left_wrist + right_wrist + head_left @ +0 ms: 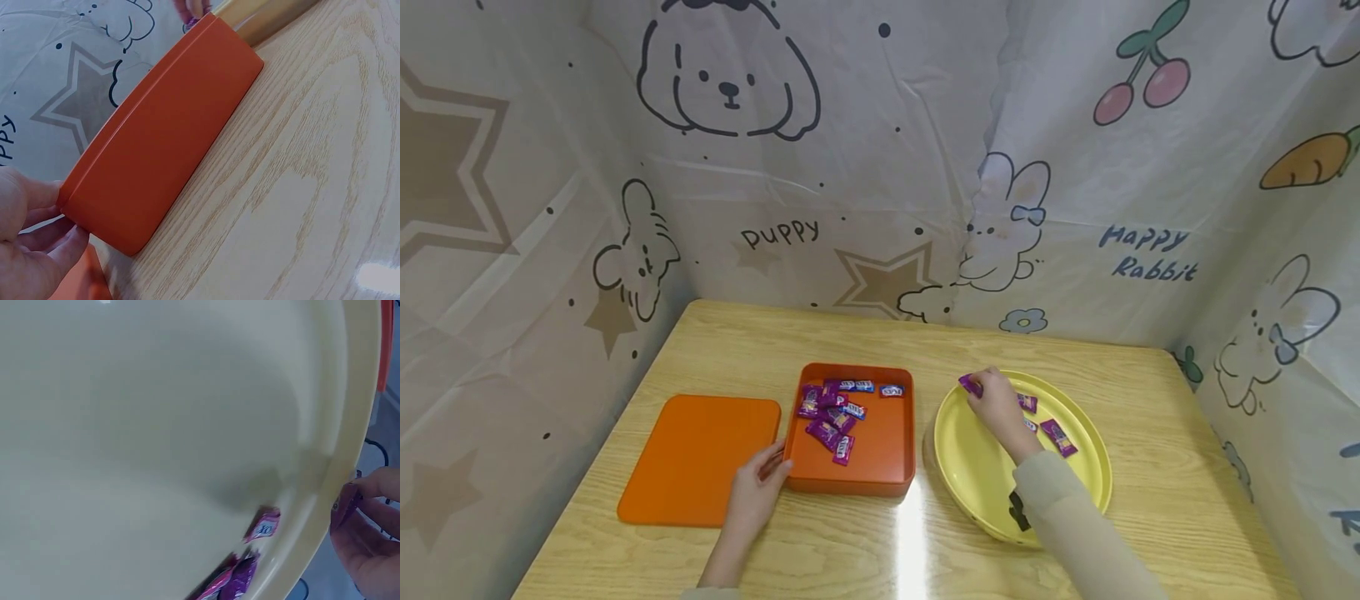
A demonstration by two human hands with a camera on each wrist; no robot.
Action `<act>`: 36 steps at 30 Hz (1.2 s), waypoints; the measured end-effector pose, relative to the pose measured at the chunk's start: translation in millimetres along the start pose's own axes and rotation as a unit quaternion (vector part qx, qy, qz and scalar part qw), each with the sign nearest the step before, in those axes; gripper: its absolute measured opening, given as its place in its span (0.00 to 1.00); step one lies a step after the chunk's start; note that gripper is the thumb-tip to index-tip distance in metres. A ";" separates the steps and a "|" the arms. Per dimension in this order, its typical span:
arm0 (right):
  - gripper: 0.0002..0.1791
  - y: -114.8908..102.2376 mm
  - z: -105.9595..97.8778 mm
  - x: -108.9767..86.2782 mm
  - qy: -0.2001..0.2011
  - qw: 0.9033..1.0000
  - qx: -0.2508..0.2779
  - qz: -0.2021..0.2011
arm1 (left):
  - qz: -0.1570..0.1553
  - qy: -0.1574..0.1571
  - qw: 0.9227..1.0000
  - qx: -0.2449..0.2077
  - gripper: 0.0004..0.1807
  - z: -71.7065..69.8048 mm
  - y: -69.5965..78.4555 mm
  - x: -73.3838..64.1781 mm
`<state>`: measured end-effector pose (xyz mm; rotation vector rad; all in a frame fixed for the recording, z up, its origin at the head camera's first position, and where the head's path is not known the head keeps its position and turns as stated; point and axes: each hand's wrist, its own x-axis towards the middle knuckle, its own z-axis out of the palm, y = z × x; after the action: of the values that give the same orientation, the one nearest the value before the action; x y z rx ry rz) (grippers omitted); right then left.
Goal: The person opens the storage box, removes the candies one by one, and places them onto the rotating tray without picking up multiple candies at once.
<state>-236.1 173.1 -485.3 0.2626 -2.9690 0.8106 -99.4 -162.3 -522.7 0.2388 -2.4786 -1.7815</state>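
At the left side of the orange box [872, 454], my left hand [758, 485] grips its wall near the front corner, fingers outside. The left wrist view shows this hand [37, 237] with its thumb at the rim of the box [162, 131]. Inside the box lie several purple candy packets [824, 433] and small blue ones [864, 387]. My right hand [1002, 408] pinches a purple candy packet [970, 384] above the far left rim of the yellow round tray [970, 475]. The right wrist view also shows this packet [345, 505] between thumb and fingers.
An orange lid [700, 458] lies flat left of the box. More purple packets [1058, 437] rest in the tray's right part, partly hidden by the right arm. A dark object [1018, 510] shows near the tray's front rim. A printed curtain [850, 167] hangs behind the table.
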 end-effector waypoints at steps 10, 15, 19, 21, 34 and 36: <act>0.13 13.3 2.1 -2.2 -0.083 0.996 -0.013 0.040 | 0.005 0.006 1.000 0.003 0.22 0.0 -1.1 0.8; 0.11 18.4 4.0 -4.8 -0.112 0.993 -0.016 0.037 | 0.006 0.007 1.000 -0.009 0.21 0.1 -1.8 1.5; 0.11 20.3 5.6 -6.8 -0.123 0.992 -0.017 0.032 | 0.004 0.006 1.000 -0.013 0.21 -0.4 -2.6 2.1; 0.12 20.8 6.4 -7.1 -0.125 0.991 -0.015 0.034 | 0.006 0.006 1.000 -0.011 0.21 -0.6 -2.9 2.2; 0.13 20.7 6.9 -6.8 -0.128 0.991 -0.023 0.040 | 0.007 0.008 1.000 -0.003 0.21 -0.2 -2.5 1.7; 0.12 21.0 7.0 -7.2 -0.126 0.991 -0.023 0.037 | 0.009 0.008 1.000 -0.001 0.22 -0.1 -2.9 1.6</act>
<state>-232.8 188.5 -502.5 0.2729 -3.2477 0.7671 -100.7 -163.5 -525.5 0.2303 -2.4589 -1.7686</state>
